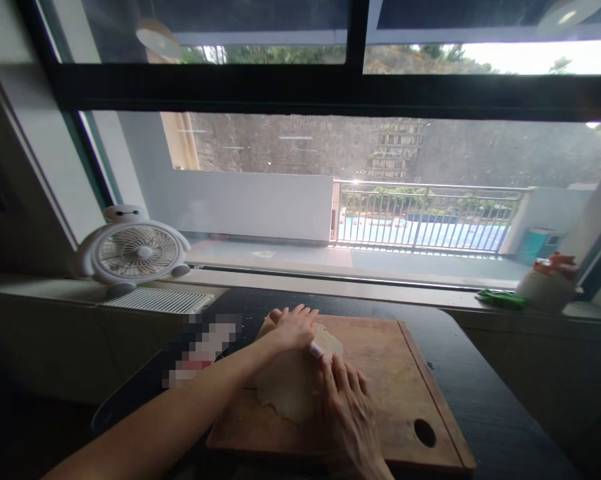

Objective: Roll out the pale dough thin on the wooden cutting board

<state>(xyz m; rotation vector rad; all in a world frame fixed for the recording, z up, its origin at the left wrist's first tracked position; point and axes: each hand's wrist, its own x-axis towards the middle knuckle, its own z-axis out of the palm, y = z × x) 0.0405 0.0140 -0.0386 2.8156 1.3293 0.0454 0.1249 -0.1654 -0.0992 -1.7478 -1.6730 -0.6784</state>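
Observation:
A thin, uneven sheet of dough (285, 387) lies on a wooden cutting board (380, 373). Across the dough runs a rolling pin (317, 350), mostly covered by my hands; a pale label with a red edge shows between them. My left hand (296, 327) rests on the pin's far left part, fingers stretched forward over it. Nearer to me, my right hand (348, 393) lies over the pin's other end with its fingers extended. Both palms face down, and neither wraps round the pin. The pin's right end is hidden under my right hand.
The board sits on a dark table (460, 360) and has a round hole near its right corner. A pixelated item (205, 350) lies left of the board. On the window sill stand a white fan (143, 250), a green cloth-like thing (503, 299) and a pale container (545, 288).

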